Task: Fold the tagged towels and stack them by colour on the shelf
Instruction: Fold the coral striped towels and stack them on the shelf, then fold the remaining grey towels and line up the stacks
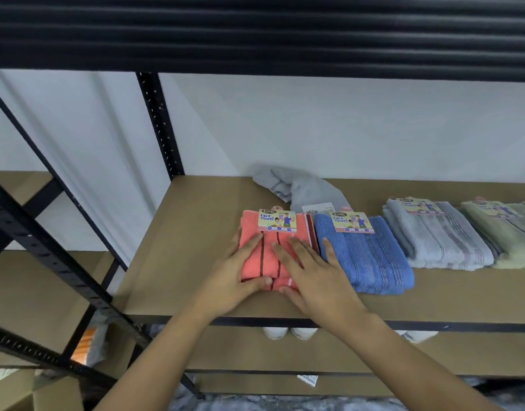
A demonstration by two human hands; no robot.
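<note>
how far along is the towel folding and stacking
Done: folded blue towel, grey towels and pale green towels lie side by side on the brown shelf board. In hand: left hand and right hand press the folded coral striped towel flat. Left: a crumpled light grey towel at the back, unfolded.

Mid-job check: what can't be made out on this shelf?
Head view:
Coral towel: near half covered by the left hand and right hand.
Green towel: cut off by the right frame edge.
Crumpled grey towel: lower end hidden behind the blue towel's tag.
Tags' small print: too small.
</note>
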